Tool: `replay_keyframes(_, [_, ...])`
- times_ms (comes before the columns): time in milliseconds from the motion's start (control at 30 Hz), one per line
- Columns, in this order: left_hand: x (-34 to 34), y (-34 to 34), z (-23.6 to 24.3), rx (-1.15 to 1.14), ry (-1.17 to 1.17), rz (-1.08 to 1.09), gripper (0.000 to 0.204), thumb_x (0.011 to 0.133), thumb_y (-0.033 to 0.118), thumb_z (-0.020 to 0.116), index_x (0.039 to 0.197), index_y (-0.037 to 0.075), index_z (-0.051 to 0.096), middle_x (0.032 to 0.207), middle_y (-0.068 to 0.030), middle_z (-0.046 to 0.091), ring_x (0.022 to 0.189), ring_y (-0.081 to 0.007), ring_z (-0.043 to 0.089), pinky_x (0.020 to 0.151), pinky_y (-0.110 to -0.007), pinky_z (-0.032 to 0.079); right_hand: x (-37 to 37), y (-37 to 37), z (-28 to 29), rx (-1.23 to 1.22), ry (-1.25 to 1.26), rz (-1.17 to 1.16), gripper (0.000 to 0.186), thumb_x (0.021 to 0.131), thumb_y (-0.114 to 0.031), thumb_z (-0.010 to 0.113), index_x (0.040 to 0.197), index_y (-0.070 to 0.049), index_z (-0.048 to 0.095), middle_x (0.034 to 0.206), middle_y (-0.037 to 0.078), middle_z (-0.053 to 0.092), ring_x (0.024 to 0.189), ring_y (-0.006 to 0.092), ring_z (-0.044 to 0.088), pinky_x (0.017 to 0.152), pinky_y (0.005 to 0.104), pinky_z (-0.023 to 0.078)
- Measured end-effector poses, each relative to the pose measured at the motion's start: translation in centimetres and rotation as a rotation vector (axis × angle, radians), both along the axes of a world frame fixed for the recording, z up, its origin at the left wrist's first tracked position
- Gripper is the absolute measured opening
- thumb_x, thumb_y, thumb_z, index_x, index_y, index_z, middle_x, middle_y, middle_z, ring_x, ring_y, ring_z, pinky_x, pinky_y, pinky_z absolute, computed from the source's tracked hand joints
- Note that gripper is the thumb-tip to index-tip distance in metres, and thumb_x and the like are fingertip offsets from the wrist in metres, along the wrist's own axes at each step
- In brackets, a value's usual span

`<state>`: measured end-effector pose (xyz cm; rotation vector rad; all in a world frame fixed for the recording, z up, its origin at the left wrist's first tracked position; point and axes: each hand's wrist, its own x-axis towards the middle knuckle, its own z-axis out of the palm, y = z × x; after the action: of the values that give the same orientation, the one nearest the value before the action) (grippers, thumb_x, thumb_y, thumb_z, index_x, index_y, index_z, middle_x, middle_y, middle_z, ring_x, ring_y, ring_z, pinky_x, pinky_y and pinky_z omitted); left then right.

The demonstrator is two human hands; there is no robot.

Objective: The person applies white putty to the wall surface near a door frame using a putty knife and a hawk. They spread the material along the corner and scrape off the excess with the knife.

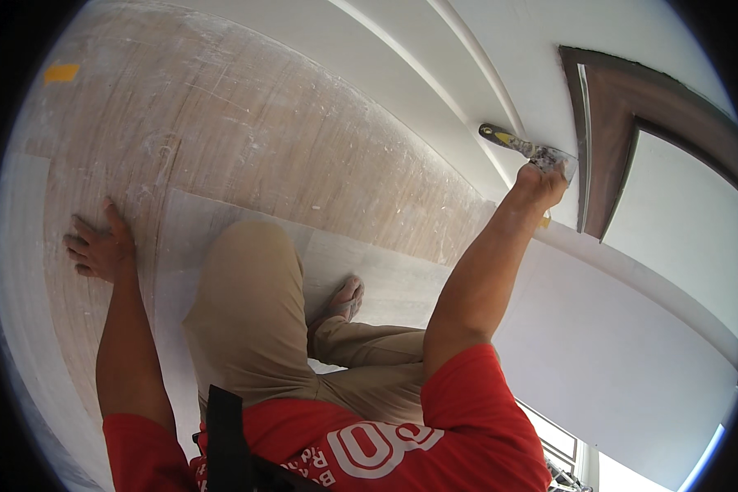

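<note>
My left hand (101, 246) rests on the dusty wood-look floor (180, 115), fingers spread and holding nothing. My right hand (539, 187) grips a putty knife (504, 139) with a black and yellow handle pointing up-left and a smeared metal blade end, close against the white wall (459, 74) beside a brown frame (607, 94). A small yellow piece (544, 221) shows just below that hand; I cannot tell whether it is held. My bent knee in tan trousers (246, 287) is between my hands.
The white wall has raised strips and meets the floor diagonally. A pale plank strip (385, 271) crosses beneath my sandaled foot (344, 299). A yellow patch (61, 72) is on the floor at the upper left. A pale panel (615, 312) and a bright opening (631, 476) are at the right.
</note>
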<state>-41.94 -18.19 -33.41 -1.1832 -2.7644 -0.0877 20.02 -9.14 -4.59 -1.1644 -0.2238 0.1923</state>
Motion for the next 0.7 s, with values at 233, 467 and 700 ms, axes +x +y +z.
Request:
replay_keyframes(233, [0.4,0.0,0.0,0.016,-0.028,-0.005,0.087,0.081,0.076,0.037,0.145,0.016,0.031,0.149,-0.0218,0.022,0.139,-0.0364,0.017,0.11,-0.055,0.012,3.5,-1.6,-0.6,-0.28,-0.291,0.327,0.035,0.089,-0.01,0.056,0.121,0.003,0.049,0.117,0.012,0.057,0.105,0.0225,0.055,0.089,0.0334,0.044])
replay_keyframes(467, [0.5,0.1,0.6,-0.03,0.003,-0.001,0.087,0.081,0.075,0.038,0.144,0.016,0.032,0.149,-0.0206,0.022,0.139,-0.034,0.018,0.11,-0.053,0.012,0.8,0.2,-0.2,-0.01,-0.057,0.17,0.036,0.089,-0.011,0.056,0.121,0.004,0.049,0.117,0.013,0.056,0.107,0.0244,0.054,0.092,0.0373,0.042])
replay_keyframes(700, [0.1,-0.2,0.3,-0.015,-0.027,-0.009,0.089,0.08,0.077,0.036,0.145,0.015,0.03,0.15,-0.0228,0.019,0.14,-0.036,0.014,0.111,-0.053,0.009,-3.0,1.9,-1.7,0.027,-0.223,0.27,0.041,0.086,-0.011,0.058,0.121,0.006,0.047,0.118,0.016,0.053,0.11,0.0259,0.051,0.097,0.038,0.04])
